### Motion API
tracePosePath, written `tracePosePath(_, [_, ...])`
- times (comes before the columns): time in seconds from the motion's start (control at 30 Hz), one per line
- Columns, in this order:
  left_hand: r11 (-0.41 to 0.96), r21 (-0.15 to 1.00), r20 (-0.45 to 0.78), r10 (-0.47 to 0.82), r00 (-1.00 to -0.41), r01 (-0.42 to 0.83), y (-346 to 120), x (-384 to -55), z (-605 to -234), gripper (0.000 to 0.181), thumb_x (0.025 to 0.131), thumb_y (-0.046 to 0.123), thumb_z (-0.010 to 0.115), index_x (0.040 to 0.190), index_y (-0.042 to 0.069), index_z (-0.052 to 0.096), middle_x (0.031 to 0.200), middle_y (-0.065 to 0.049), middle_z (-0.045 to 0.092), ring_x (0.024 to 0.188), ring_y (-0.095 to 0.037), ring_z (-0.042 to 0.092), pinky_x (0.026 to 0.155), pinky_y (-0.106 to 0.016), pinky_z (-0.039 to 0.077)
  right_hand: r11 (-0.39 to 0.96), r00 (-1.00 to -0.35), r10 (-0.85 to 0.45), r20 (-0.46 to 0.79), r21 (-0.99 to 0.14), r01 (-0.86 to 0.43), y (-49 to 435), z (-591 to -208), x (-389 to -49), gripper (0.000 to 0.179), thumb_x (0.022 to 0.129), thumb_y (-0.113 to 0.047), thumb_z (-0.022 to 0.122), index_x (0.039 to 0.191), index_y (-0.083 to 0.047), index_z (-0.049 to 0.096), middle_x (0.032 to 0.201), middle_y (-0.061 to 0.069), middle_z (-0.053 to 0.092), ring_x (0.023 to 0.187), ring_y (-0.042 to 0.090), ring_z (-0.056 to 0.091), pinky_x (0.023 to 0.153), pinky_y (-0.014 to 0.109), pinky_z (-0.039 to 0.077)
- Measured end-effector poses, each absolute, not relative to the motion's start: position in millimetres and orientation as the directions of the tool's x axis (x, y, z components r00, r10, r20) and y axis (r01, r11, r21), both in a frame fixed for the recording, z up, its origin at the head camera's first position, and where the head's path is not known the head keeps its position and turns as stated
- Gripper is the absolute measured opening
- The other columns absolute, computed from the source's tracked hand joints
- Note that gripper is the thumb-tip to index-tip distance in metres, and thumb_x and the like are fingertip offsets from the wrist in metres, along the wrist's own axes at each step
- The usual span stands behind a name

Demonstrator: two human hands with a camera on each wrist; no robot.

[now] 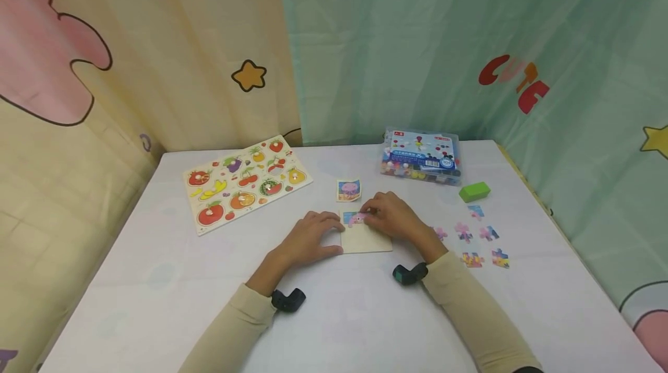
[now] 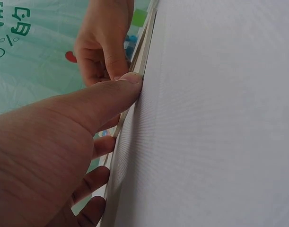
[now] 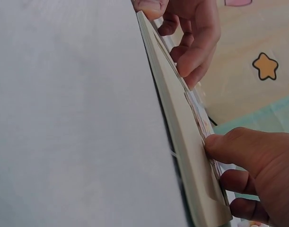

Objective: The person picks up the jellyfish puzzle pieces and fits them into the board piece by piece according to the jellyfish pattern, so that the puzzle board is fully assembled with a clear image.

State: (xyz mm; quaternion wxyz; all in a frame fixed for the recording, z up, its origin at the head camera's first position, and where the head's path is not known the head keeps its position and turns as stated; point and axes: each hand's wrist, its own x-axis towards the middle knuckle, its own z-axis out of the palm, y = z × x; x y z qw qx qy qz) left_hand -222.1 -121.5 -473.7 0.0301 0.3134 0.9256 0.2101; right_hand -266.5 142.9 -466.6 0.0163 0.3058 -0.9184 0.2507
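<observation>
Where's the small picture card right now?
In the head view, the small picture card lies just beyond the puzzle board, to the right of the fruit board.

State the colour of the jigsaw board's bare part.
The jigsaw board's bare part is plain pale cream, seen best in the head view.

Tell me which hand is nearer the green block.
Right. The right hand, partly over the board, is left of the green block; the left hand, at the board's left edge, is farther left.

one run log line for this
left hand: touches board, left side; right hand: touches puzzle piece on board; loose pieces: right of board
</observation>
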Motion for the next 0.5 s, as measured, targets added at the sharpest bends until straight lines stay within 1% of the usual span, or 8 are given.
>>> tracePosePath(0.23, [0.722, 0.411, 0.064, 0.586, -0.808, 0.556, -120.9, -221.1, -472.8, 0.044, 0.090, 0.046, 0.076, 0.126, 0.023, 0.068, 0.141, 0.001, 0.056, 0.127, -0.026, 0.047, 0.099, -0.048, 0.042, 0.709, -0.825, -0.538, 0.173, -0.438, -0.553, 141.3, -465.4, -263.7, 0.015, 0.092, -0.020, 0.075, 0.107, -0.017, 0.077, 0.096, -0.002, 0.064, 0.089, 0.020, 0.052, 0.078, 0.038, 0.044])
tracePosePath(0.5, [0.721, 0.413, 0.061, 0.588, -0.806, 0.557, -121.5, -221.1, -473.0, 0.044, 0.090, 0.046, 0.075, 0.127, 0.023, 0.068, 0.142, 0.001, 0.056, 0.127, -0.025, 0.047, 0.099, -0.047, 0.042, 0.674, -0.808, -0.546, 0.224, -0.456, -0.582, 143.5, -468.9, -263.7, 0.015, 0.092, -0.019, 0.076, 0.107, -0.016, 0.077, 0.095, -0.002, 0.064, 0.087, 0.019, 0.052, 0.076, 0.038, 0.044])
